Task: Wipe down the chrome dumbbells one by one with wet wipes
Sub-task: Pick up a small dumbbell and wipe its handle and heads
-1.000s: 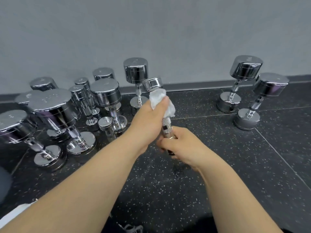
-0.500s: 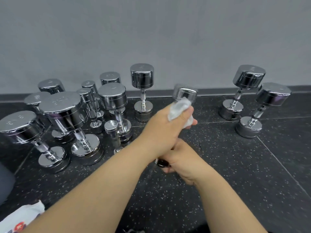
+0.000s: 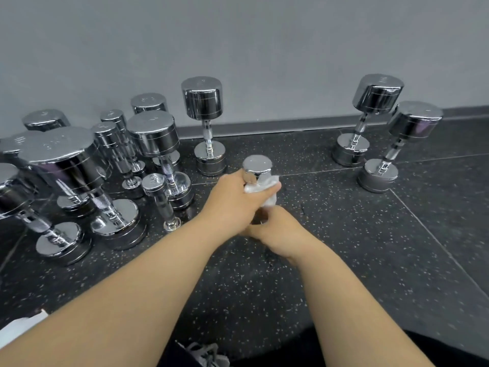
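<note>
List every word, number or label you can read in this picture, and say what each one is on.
None can be read outright.
Small dumbbell cap: engraved marks, too blurred to read.
Big dumbbell top: faint stamped marks, unreadable.
Far right dumbbell top: faint mark, unreadable.
Held dumbbell, wet wipe, white packet: no print visible.

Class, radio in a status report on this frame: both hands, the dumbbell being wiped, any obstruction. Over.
Left hand grips wet wipe round small dumbbell under its top head. Right hand grips it lower down. Other dumbbells stand apart.
</note>
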Demonstrator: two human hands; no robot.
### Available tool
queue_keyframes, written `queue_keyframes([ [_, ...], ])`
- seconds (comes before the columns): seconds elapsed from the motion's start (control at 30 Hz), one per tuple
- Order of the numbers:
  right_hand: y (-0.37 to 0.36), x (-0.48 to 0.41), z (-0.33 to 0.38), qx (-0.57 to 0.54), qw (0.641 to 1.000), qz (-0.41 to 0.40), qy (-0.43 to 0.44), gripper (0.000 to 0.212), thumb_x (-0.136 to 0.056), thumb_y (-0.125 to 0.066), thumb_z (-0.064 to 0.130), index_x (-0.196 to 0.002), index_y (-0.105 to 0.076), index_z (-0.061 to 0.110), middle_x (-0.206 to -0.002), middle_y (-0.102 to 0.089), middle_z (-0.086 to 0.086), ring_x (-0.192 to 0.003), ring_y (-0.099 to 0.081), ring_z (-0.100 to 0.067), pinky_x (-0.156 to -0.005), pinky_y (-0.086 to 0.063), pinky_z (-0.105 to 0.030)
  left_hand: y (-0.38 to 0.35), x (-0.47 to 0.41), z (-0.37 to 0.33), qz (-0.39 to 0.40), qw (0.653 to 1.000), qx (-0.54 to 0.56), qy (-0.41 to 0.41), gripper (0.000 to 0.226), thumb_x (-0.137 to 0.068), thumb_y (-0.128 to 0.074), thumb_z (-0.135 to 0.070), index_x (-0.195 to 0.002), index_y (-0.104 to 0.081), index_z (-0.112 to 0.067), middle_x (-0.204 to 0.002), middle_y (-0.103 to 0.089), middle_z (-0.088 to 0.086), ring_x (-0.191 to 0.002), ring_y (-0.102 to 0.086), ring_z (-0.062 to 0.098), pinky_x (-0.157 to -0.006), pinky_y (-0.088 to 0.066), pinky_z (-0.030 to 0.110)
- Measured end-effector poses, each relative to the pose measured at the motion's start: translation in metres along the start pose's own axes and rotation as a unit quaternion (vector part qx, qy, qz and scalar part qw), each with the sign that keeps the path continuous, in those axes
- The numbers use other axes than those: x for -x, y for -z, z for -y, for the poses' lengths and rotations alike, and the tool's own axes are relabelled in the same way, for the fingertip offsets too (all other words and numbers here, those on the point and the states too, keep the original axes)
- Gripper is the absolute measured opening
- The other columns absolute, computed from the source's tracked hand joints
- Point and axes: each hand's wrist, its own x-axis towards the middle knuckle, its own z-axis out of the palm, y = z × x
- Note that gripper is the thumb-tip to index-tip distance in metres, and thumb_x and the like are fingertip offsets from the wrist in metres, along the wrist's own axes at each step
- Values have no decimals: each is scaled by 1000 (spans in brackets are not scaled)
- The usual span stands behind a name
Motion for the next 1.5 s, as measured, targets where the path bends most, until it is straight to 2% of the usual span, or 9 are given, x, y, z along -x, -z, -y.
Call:
queue_keyframes([
  [0.1,21,-4,-5,-1,999,-47,-20,30,-82,-59,0,-100,-65,23,-89,-69,6,-72,-58,-11,-62,-46,-21,-19,-2,25,55,998,-8,38,11,-85,-75,-33,-91,-66,-28,-80,-67,-14,-71,-58,4,-61,-41,20],
  [0.2,36,-7,-14,-167,981,-65,-73,50,-86,-45,-10,-117,-62,26,-118,-67,-2,-96,-67,-20,-72,-54,-26,-26,-4,44,85,992,14,89,11,-86,-74,-22,-94,-68,-21,-82,-73,-4,-71,-60,9,-64,-45,18],
  [0.53,22,-5,-22,-445,888,-40,-112,26,-90,-56,-6,-114,-66,-1,-108,-67,-18,-96,-66,-23,-94,-55,-30,1,4,42,179,961,120,174,46,-81,-56,17,-114,-67,-14,-94,-66,4,-82,-59,13,-67,-47,19],
  [0.67,16,10,-15,-444,890,-30,-101,32,-90,-60,-1,-123,-63,0,-113,-70,-14,-105,-66,-22,-103,-50,-34,10,19,28,128,964,128,195,68,-67,-50,6,-130,-56,-17,-117,-60,9,-98,-58,21,-70,-42,29],
  [0.87,25,33,7,-287,944,-161,23,40,-85,-63,-7,-108,-71,24,-116,-67,1,-109,-62,-8,-98,-51,-28,25,31,18,-21,965,201,166,23,-84,-66,-5,-104,-58,4,-94,-61,12,-91,-56,25,-89,-50,36],
  [1.07,40,53,53,-176,970,-29,164,57,-71,-62,-24,-107,-71,20,-106,-73,5,-102,-66,-6,-82,-53,-19,39,46,-9,52,831,528,165,33,-93,-36,7,-117,-58,11,-114,-69,24,-104,-70,27,-78,-59,25],
  [1.17,44,58,60,-116,980,-29,157,48,-72,-74,-14,-109,-72,16,-96,-74,2,-85,-66,-6,-81,-54,-19,40,51,-12,103,888,429,128,39,-85,-44,19,-109,-67,0,-104,-74,13,-91,-71,16,-74,-57,18],
  [1.33,51,61,51,-126,979,-122,100,16,-82,-76,6,-75,-72,19,-73,-70,3,-73,-58,-15,-62,-47,-22,37,49,-7,97,930,326,140,25,-76,-72,-17,-100,-69,-12,-77,-70,0,-67,-59,7,-54,-46,15],
  [1.5,34,59,36,-319,945,-47,45,16,-87,-68,-2,-97,-68,11,-91,-70,-9,-77,-65,-15,-71,-55,-24,25,46,-8,47,946,291,136,17,-95,-61,-16,-84,-70,-7,-66,-58,-1,-57,-45,6,-45,-38,12],
])
